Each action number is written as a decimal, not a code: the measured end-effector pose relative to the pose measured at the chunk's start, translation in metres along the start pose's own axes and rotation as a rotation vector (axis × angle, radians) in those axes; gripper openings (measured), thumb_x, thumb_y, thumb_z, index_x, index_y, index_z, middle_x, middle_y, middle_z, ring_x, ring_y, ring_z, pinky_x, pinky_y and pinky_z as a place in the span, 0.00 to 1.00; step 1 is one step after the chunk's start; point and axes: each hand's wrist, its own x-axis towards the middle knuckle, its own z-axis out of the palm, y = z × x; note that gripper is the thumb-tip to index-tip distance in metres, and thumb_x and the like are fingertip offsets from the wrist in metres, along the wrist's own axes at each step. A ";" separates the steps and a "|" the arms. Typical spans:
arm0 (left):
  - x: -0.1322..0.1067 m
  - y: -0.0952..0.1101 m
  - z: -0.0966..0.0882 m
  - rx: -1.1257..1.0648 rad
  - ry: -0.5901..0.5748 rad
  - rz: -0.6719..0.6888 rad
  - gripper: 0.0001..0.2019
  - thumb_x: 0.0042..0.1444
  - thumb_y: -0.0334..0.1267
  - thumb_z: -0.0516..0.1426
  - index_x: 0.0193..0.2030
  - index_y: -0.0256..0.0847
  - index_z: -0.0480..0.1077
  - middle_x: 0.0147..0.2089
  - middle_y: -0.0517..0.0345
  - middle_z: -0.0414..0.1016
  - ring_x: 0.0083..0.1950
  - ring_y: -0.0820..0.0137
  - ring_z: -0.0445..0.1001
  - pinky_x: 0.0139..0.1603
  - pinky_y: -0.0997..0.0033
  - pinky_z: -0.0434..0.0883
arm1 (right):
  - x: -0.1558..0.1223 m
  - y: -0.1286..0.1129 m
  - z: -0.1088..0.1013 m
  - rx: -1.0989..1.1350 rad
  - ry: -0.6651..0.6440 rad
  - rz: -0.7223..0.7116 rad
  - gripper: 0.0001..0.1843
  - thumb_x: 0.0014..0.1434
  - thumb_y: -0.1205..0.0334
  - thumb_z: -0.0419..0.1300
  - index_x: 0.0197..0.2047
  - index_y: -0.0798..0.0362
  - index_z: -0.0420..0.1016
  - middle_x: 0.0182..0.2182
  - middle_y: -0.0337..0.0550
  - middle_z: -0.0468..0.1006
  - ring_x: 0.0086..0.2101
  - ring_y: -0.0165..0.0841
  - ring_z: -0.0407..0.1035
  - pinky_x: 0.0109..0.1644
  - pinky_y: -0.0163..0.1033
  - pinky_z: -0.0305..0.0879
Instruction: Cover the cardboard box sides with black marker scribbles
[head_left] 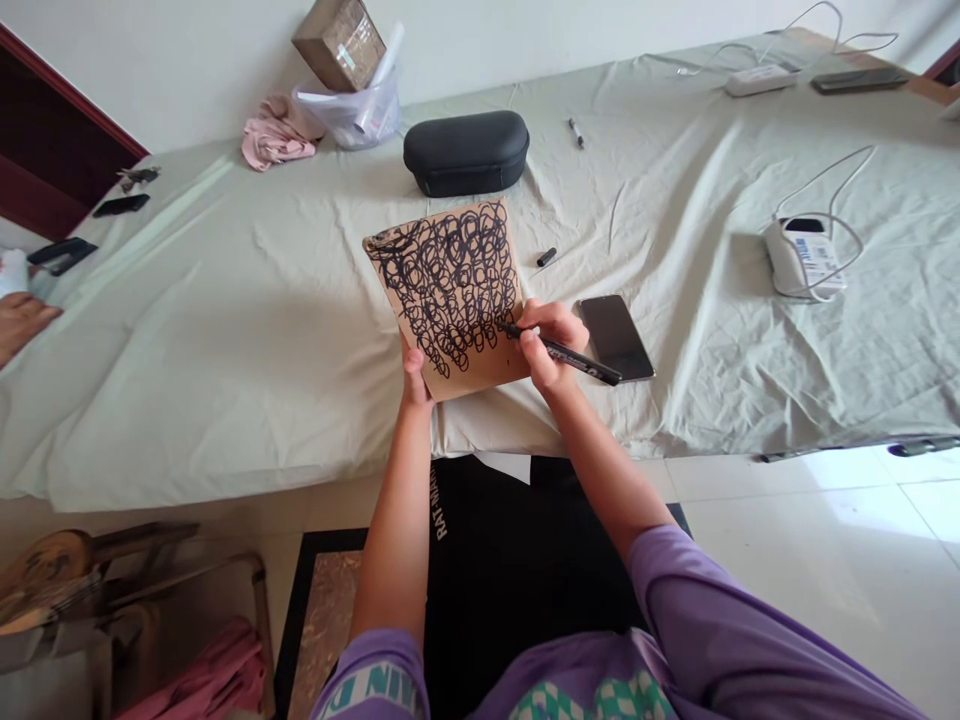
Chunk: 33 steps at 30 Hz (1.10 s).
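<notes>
My left hand [415, 378] grips the lower left edge of a brown cardboard piece [480, 382], its thumb on the front and its other fingers hidden behind. Rows of looping black scribbles cover most of the board, with a bare strip along the bottom. Between the fingers of my right hand [553, 340] is a black marker [577, 360], its tip touching or very close to the board near the right edge. A black marker cap [547, 257] lies on the cloth just right of the board. Beside my right hand rests a dark-screened smartphone [617, 338].
Behind the board sits a black hard case [466, 152], with a pen [575, 133] to its right. A plastic basket [360, 115] carries a cardboard box [339, 45] by the wall. A white corded device [806, 258] stands right. Another person's hand [26, 322] shows at far left.
</notes>
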 end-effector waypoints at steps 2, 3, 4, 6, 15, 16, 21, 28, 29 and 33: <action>-0.002 0.001 0.004 0.058 -0.005 0.154 0.53 0.40 0.65 0.73 0.73 0.54 0.67 0.77 0.51 0.67 0.83 0.46 0.58 0.79 0.47 0.63 | -0.004 -0.001 -0.001 0.061 0.106 0.202 0.27 0.66 0.25 0.55 0.41 0.41 0.66 0.21 0.31 0.56 0.21 0.33 0.55 0.29 0.44 0.56; -0.002 0.002 0.005 0.092 -0.009 0.234 0.51 0.42 0.64 0.73 0.74 0.55 0.66 0.78 0.54 0.65 0.84 0.48 0.56 0.81 0.49 0.61 | -0.005 -0.001 -0.001 0.089 0.149 0.255 0.28 0.65 0.24 0.56 0.43 0.40 0.65 0.20 0.30 0.54 0.20 0.32 0.53 0.29 0.43 0.55; -0.002 0.002 0.006 0.125 -0.003 0.302 0.50 0.44 0.62 0.72 0.75 0.55 0.65 0.79 0.56 0.64 0.84 0.48 0.54 0.81 0.50 0.60 | -0.005 -0.002 0.000 0.115 0.180 0.279 0.28 0.64 0.24 0.59 0.44 0.40 0.64 0.20 0.29 0.52 0.20 0.32 0.52 0.28 0.42 0.54; -0.002 0.003 0.008 0.179 0.009 0.373 0.50 0.47 0.61 0.70 0.77 0.55 0.62 0.81 0.58 0.61 0.85 0.48 0.52 0.83 0.50 0.57 | -0.003 -0.002 0.003 0.138 0.223 0.292 0.29 0.61 0.26 0.65 0.41 0.41 0.62 0.20 0.28 0.52 0.20 0.30 0.52 0.27 0.40 0.53; -0.001 0.006 0.004 0.246 0.030 0.393 0.52 0.48 0.62 0.66 0.80 0.58 0.57 0.80 0.58 0.62 0.84 0.49 0.54 0.83 0.52 0.57 | 0.048 0.022 -0.006 0.281 0.252 0.661 0.22 0.66 0.37 0.57 0.51 0.45 0.67 0.40 0.42 0.76 0.27 0.28 0.65 0.27 0.35 0.61; 0.000 0.006 0.004 0.247 0.040 0.405 0.52 0.47 0.63 0.66 0.79 0.58 0.58 0.80 0.57 0.62 0.84 0.49 0.53 0.82 0.52 0.57 | 0.056 0.028 -0.009 0.288 0.229 0.680 0.24 0.67 0.37 0.54 0.56 0.45 0.67 0.47 0.46 0.77 0.30 0.29 0.69 0.27 0.35 0.62; 0.002 0.006 0.003 0.238 0.072 0.432 0.50 0.47 0.63 0.66 0.77 0.56 0.60 0.81 0.58 0.61 0.85 0.49 0.53 0.82 0.52 0.58 | 0.064 0.059 -0.004 0.165 0.083 0.721 0.26 0.67 0.40 0.53 0.64 0.40 0.64 0.58 0.49 0.71 0.34 0.30 0.74 0.28 0.35 0.63; 0.000 0.008 0.001 0.226 0.017 0.426 0.45 0.51 0.57 0.64 0.77 0.55 0.60 0.83 0.65 0.57 0.85 0.54 0.51 0.83 0.55 0.57 | 0.037 0.083 0.006 -0.287 -0.134 0.565 0.20 0.62 0.58 0.60 0.56 0.52 0.72 0.53 0.54 0.76 0.47 0.41 0.77 0.52 0.45 0.76; 0.000 0.009 0.002 0.228 0.025 0.417 0.45 0.51 0.57 0.64 0.77 0.56 0.60 0.83 0.65 0.57 0.85 0.54 0.51 0.83 0.55 0.58 | 0.037 0.087 0.003 -0.379 -0.178 0.531 0.28 0.60 0.58 0.64 0.62 0.54 0.70 0.57 0.58 0.75 0.55 0.46 0.75 0.61 0.49 0.74; -0.003 0.011 0.005 0.249 0.057 0.375 0.47 0.48 0.60 0.65 0.76 0.56 0.62 0.82 0.63 0.59 0.85 0.50 0.53 0.82 0.53 0.59 | 0.042 0.100 -0.011 -0.535 -0.358 0.507 0.53 0.53 0.58 0.73 0.76 0.63 0.56 0.67 0.70 0.65 0.66 0.58 0.65 0.73 0.60 0.64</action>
